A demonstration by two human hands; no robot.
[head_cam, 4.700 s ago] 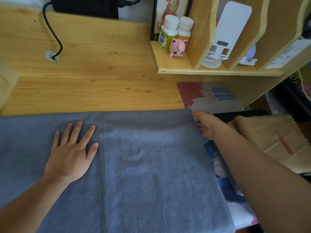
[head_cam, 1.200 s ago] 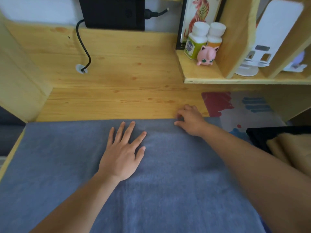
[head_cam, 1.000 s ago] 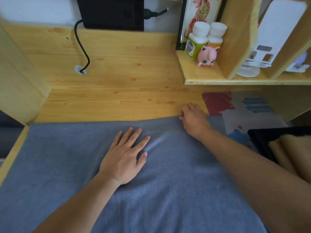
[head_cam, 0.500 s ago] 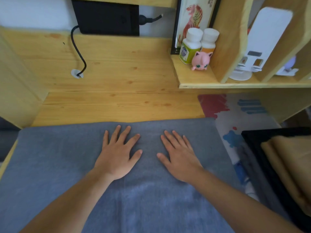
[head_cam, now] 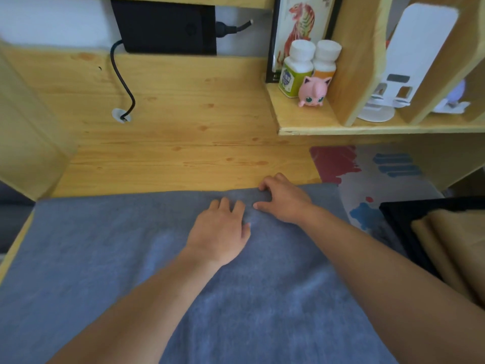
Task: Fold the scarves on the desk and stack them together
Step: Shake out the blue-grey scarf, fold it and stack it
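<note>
We look down at a grey scarf (head_cam: 105,258) spread flat across the near part of a pale wooden worktop (head_cam: 183,164), covering it from the left edge almost to the right. Our left hand (head_cam: 219,232) rests palm down on the scarf near its far edge, its fingers (head_cam: 225,204) bent at the knuckles and pressed into the cloth; we cannot tell whether they hold a fold. Our right hand (head_cam: 284,200) lies just beside it to the right, at the far hem, with its fingers curled over the edge and its thumb pressed against the cloth, pinching the hem. The two hands almost touch. To the right of the grey scarf lies a white mat (head_cam: 372,177) with red and blue patches, and at the right edge a tan scarf (head_cam: 456,248) lies folded on something black (head_cam: 399,214). A low wooden shelf (head_cam: 301,122) at the back right holds two white-capped bottles (head_cam: 299,72), a small pink toy (head_cam: 313,91) in front of them, a framed tiger picture (head_cam: 299,30) behind them, and a white stand (head_cam: 401,67) between upright dividers. At the back, a black box (head_cam: 165,24) sits against the wall, and a black cable (head_cam: 122,82) runs down from it into a hole in the wooden back panel.
</note>
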